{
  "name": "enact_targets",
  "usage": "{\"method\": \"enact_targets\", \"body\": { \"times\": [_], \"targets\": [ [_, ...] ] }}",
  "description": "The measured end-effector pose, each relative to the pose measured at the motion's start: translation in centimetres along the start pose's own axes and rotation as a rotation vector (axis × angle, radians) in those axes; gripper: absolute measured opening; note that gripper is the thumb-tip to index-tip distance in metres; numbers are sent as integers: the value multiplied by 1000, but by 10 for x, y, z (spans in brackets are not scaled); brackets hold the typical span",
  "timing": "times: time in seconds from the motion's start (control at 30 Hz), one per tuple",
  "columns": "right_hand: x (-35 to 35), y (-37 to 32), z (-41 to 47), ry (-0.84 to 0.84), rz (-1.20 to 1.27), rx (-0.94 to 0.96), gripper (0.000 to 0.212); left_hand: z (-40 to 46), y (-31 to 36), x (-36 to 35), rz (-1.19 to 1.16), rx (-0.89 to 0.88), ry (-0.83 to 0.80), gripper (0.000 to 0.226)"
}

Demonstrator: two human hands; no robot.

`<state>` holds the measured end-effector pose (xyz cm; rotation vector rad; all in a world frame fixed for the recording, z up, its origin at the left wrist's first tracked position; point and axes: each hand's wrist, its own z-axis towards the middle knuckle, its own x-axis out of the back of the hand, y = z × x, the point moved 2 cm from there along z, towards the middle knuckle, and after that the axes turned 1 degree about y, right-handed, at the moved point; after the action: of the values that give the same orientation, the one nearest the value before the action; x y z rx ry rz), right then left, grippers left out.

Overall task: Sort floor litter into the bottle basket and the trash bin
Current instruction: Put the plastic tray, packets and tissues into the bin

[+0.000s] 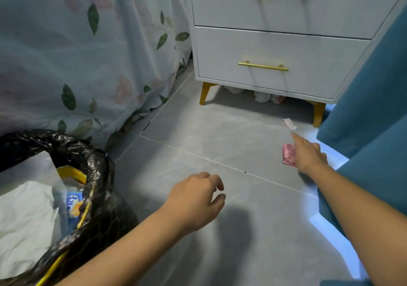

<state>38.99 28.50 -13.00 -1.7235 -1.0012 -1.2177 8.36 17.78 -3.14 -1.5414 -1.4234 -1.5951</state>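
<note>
Right hand point(309, 153): reaching low over floor, forefinger out, other fingers hidden behind it; touching or just beside pink wrapper point(289, 154), can't tell if pinched.
Left hand point(196, 200): hovering mid-floor, fingers loosely curled, nothing held.
Wrapper: flat on grey tile near blue curtain point(370, 100); prob. light, thin, crinkly, slick foil; best pinched at an edge, thumb + forefinger.
Paper scrap point(290, 124): white slip just past the fingertip, near cabinet leg point(318, 114); flimsy, needs nail under edge.
Trash bin point(97, 169): black liner, at left; holds white crumpled paper, blue-printed packet.
Under cabinet point(275, 50): more wads, white + pinkish.
Bottle basket: not in view.
</note>
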Motion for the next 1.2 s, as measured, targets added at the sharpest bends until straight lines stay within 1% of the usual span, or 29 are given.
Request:
{"method": "enact_targets", "body": {
  "times": [0.07, 0.17, 0.23, 0.3, 0.37, 0.43, 0.5, 0.53, 0.6, 0.63, 0.7, 0.73, 0.8, 0.83, 0.9, 0.97, 1.03, 1.2],
  "targets": [
    [-4, 7, 8, -48, -42, 16, 85, 3, -3, -5, -25, 17, -26, 30],
    [-4, 16, 19, -136, -35, -31, 83, 4, -4, -9, -51, 22, -55, 31],
    [-2, 18, 24, -165, -93, -31, 81, 5, -4, -10, -63, 16, -54, 30],
    [-2, 17, 23, -208, -117, -41, 75, 5, -5, -11, -81, 12, -39, 30],
    [-4, 16, 18, -246, -81, -50, 65, 4, -5, -11, -105, 21, -25, 30],
    [-4, 11, 7, -246, -36, 9, 50, 1, -5, -10, -131, 29, -17, 29],
    [-5, -1, -6, -216, 76, 100, 39, -5, -3, -8, -166, 41, -20, 28],
    [-6, -9, -15, -193, 162, 130, 37, -8, -2, -6, -197, 50, -18, 28],
    [-5, -31, -36, -166, 390, 153, 35, -13, -1, -1, -289, 92, 8, 27],
    [-3, -45, -48, -184, 526, 161, 33, -16, -2, 4, -347, 129, 33, 28],
    [3, -79, -76, -288, 758, 213, 30, -23, -6, 15, -507, 241, 91, 36],
    [9, -98, -92, -355, 843, 262, 31, -27, -8, 21, -614, 310, 116, 43],
    [24, -133, -125, -490, 983, 399, 34, -40, -14, 38, -813, 415, 179, 58],
    [33, -150, -142, -547, 1025, 477, 33, -47, -17, 48, -871, 433, 223, 59],
    [54, -181, -173, -615, 1048, 614, 32, -64, -23, 71, -920, 415, 322, 41],
    [76, -206, -200, -631, 1039, 718, 33, -84, -30, 95, -952, 385, 408, 21],
    [94, -226, -222, -642, 1030, 798, 36, -108, -40, 115, -968, 369, 451, 6],
    [118, -261, -275, -701, 982, 909, 44, -180, -75, 152, -920, 375, 526, 1]
  ]
}}
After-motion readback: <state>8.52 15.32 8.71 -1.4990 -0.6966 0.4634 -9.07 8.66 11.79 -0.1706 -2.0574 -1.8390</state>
